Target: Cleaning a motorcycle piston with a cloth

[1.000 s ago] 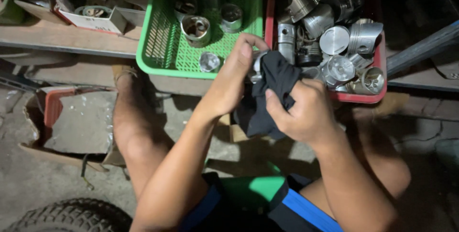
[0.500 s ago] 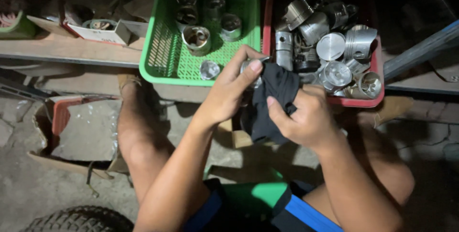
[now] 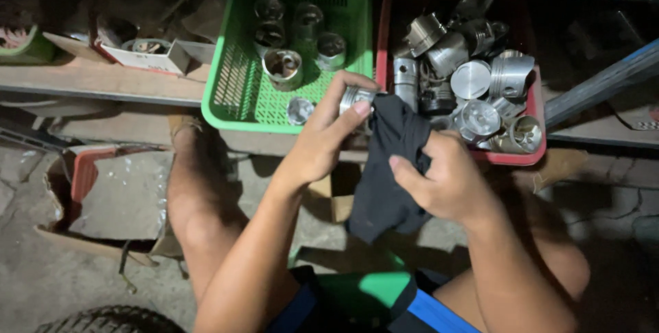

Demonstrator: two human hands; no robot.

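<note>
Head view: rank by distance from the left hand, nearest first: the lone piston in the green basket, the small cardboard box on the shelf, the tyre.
From the left hand:
1. Lone piston, basket's near edge, just left.
2. Small cardboard box, on the shelf, up-left.
3. Tyre, bottom-left corner.

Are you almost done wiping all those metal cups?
Not yet. A few pistons sit in the green basket. The left hand holds one piston while the right hand wipes with a black rag. A bigger pile waits in the red bin.
</note>
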